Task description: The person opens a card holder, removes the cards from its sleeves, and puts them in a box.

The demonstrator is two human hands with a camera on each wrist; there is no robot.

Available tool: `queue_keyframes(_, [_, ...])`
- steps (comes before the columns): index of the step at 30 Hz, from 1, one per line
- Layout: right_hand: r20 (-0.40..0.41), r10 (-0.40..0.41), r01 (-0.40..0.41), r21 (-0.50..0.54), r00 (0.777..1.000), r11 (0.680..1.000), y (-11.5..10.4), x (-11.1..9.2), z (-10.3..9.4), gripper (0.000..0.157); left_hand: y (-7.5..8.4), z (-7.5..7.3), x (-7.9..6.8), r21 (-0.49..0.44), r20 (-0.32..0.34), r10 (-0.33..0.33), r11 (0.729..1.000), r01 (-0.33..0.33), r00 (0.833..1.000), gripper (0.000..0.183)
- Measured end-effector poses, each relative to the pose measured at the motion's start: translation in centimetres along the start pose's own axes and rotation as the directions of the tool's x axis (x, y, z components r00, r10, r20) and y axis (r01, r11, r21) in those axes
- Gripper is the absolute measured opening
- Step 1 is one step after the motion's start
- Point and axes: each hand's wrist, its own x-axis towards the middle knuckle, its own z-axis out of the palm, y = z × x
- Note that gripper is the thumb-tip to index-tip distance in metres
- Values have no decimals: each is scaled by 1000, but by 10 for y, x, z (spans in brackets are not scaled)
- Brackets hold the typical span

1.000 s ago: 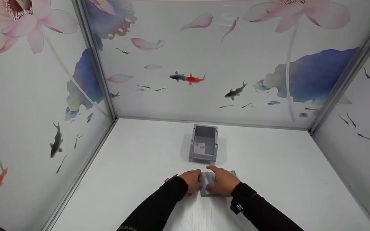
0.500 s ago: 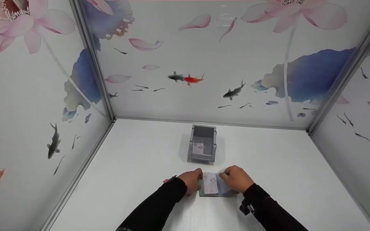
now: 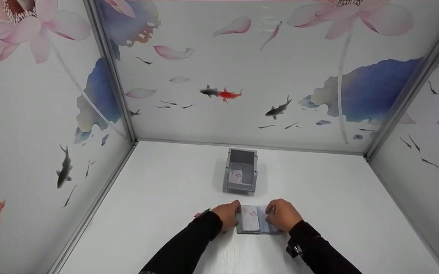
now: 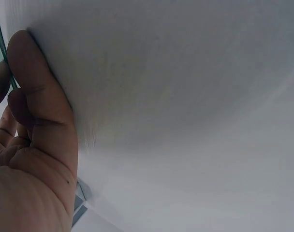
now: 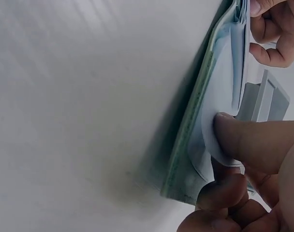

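A small card holder (image 3: 264, 220) with a green cover and clear sleeve pages lies spread on the white table between both hands. In its left page sits a pale card (image 3: 250, 219) with a pink flower print. My left hand (image 3: 227, 216) grips the holder's left edge; the left wrist view shows thumb and fingertips at the green edge. On the other side, my right hand (image 3: 283, 215) pinches a clear page, which bends between thumb and fingers in the right wrist view. The green cover (image 5: 191, 128) is below that page. Part of the right half is hidden by the right hand.
Just beyond the holder stands a grey plastic bin (image 3: 243, 156) with a flower-printed card (image 3: 235, 176) inside. White panels with lotus and fish prints enclose the table (image 3: 318, 182) at the back and both sides.
My right hand has moved from lying over the holder to its right side, exposing the printed card in the left page. It now pinches a clear page. The left hand keeps its place.
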Motion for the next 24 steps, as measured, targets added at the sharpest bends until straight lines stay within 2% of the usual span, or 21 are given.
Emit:
queue_keyframes(1, [-15, -23, 22, -6, 1000, 1000, 7, 2, 3, 13, 0, 0, 0, -4, 1, 1, 1000, 0, 1000, 30])
queue_keyframes(7, [-39, -21, 19, -32, 999, 999, 6, 2, 5, 19, 0, -1, -2, -16, -8, 20, 1000, -20, 1000, 29])
queue_keyframes(8, [-30, -4, 3, -31, 1000, 1000, -1, 0, 2, 19, 0, -2, -3, -18, -12, 25, 1000, -25, 1000, 29])
queue_keyframes(13, [11, -30, 30, -9, 999, 1000, -10, 1, 6, 12, 1, -1, -3, -25, -14, 30, 999, -30, 999, 30])
queue_keyframes(17, [58, -4, -2, 92, 998, 996, -14, 3, 10, 9, 0, -1, -2, -24, -3, 29, 999, -30, 1000, 30])
queue_keyframes(21, [133, 44, -75, 240, 990, 968, -15, 3, 12, 17, 0, -1, -2, 3, -9, 46, 999, -46, 999, 30])
queue_keyframes(24, [180, 63, -113, 285, 982, 952, -17, 2, 10, 21, 0, 0, -1, 23, -15, 53, 998, -52, 998, 30])
